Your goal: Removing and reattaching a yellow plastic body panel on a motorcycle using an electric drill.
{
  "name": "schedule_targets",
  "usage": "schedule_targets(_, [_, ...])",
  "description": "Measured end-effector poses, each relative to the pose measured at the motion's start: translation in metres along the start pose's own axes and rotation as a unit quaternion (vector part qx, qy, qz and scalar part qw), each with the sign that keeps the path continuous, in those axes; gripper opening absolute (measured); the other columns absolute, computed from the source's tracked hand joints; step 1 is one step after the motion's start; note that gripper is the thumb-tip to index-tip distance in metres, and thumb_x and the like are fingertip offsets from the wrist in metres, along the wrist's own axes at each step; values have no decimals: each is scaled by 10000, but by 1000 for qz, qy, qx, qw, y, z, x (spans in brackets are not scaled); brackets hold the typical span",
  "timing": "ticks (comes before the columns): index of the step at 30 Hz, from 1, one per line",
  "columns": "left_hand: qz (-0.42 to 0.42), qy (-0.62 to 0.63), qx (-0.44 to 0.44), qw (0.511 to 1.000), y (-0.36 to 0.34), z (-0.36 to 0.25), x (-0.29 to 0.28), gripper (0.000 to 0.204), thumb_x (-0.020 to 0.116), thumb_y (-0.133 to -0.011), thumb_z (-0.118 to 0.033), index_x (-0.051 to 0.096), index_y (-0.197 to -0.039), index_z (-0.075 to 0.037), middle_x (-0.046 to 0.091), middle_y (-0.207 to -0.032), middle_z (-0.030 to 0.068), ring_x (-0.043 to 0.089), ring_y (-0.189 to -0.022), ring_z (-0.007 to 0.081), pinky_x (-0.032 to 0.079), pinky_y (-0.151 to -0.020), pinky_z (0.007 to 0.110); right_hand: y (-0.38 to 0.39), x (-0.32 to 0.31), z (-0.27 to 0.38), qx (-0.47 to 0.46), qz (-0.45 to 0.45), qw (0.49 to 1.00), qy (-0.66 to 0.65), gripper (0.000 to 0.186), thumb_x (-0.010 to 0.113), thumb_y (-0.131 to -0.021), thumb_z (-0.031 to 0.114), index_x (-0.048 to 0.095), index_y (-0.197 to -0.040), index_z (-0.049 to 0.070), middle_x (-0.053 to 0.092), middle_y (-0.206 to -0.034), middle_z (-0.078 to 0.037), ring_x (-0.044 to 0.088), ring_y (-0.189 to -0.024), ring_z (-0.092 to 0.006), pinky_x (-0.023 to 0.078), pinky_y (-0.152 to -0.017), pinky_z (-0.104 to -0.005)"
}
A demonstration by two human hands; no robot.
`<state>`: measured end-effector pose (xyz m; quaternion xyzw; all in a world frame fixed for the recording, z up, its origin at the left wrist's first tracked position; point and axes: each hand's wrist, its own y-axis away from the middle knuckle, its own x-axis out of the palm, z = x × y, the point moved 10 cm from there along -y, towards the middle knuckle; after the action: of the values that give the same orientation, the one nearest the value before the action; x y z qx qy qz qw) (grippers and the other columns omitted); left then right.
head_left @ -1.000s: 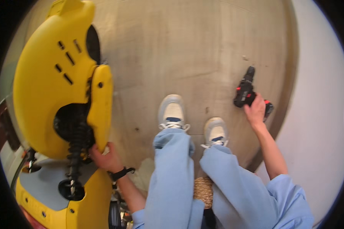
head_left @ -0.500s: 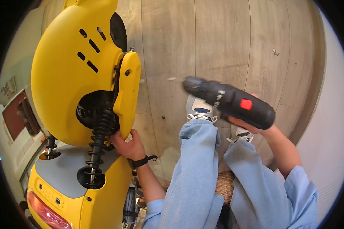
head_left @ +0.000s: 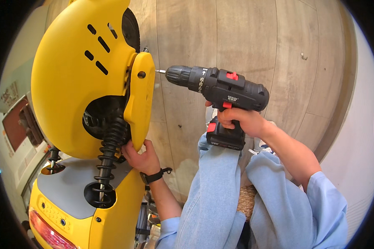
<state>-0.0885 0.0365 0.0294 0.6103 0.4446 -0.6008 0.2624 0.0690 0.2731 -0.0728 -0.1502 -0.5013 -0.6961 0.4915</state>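
My right hand [head_left: 247, 120] is wrapped round the grip of a black cordless drill [head_left: 232, 89] with red switches. The drill points left, and its thin bit [head_left: 160, 71] ends by the outer edge of a narrow yellow cover [head_left: 142, 97]; whether it touches cannot be told. A dark screw hole [head_left: 141, 74] shows in the cover's upper part. My left hand [head_left: 142, 157] pinches the lower end of this cover, its fingertips partly hidden behind it. Beside the cover are a rounded yellow fender [head_left: 66, 83] and a black coil-spring shock absorber [head_left: 110, 149].
A yellow and grey body section [head_left: 116, 207] with a red tail light [head_left: 50, 230] lies at lower left. A black tyre [head_left: 131, 29] shows behind the fender. My knees in light blue trousers [head_left: 216, 186] are below the drill. A white wall [head_left: 365, 124] bounds the wood-look floor [head_left: 245, 33] at right.
The drill has swung left and levelled out, bringing its bit beside the yellow cover. My right hand moved left with it. My left hand stays at the cover's lower end.
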Motion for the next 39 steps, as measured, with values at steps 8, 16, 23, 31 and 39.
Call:
schedule_targets(8, [-7, -4, 12, 1000, -2, -5, 0, 271, 698, -748, -14, 584, -994, 4, 571, -910, 173, 581, -852, 368, 489, -729, 443, -11, 14, -8, 22, 28, 997, -72, 404, 543, -781, 76, 566, -1163, -52, 450, -601, -5, 402, -520, -81, 351, -501, -240])
schedule_targets(16, [-6, 4, -1, 1000, 0, 1, 1, 290, 697, -739, -2, 585, -1006, 6, 573, -925, 170, 588, -856, 360, 496, -742, 430, -13, 17, -11, 22, 31, 996, -76, 410, 552, -779, 98, 566, -1165, -41, 459, -601, -15, 407, -518, -84, 361, -508, -239])
schedule_targets(23, [-6, 0, 4, 1000, 0, 0, 1, 290, 698, -740, -3, 579, -1004, 8, 566, -919, 172, 584, -848, 365, 496, -736, 433, -16, 21, -11, 27, 45, 994, -96, 374, 549, -827, 88, 571, -1182, -26, 434, -612, 0, 391, -544, -77, 345, -526, -242])
schedule_targets(31, [-9, 6, 0, 1000, 0, 1, 0, 293, 701, -742, -10, 580, -1009, 6, 579, -935, 177, 596, -872, 366, 504, -757, 437, -13, 19, -15, 31, 43, 993, -109, 369, 552, -827, 94, 571, -1175, -26, 432, -614, 1, 385, -539, -76, 347, -525, -236])
schedule_targets(39, [-3, -1, -1, 1000, 0, 2, 2, 295, 699, -743, -9, 580, -1012, 12, 587, -948, 183, 598, -888, 371, 508, -764, 440, -15, 19, -14, 39, 39, 994, -95, 379, 553, -811, 104, 567, -1168, -24, 432, -610, 2, 381, -530, -80, 340, -517, -236])
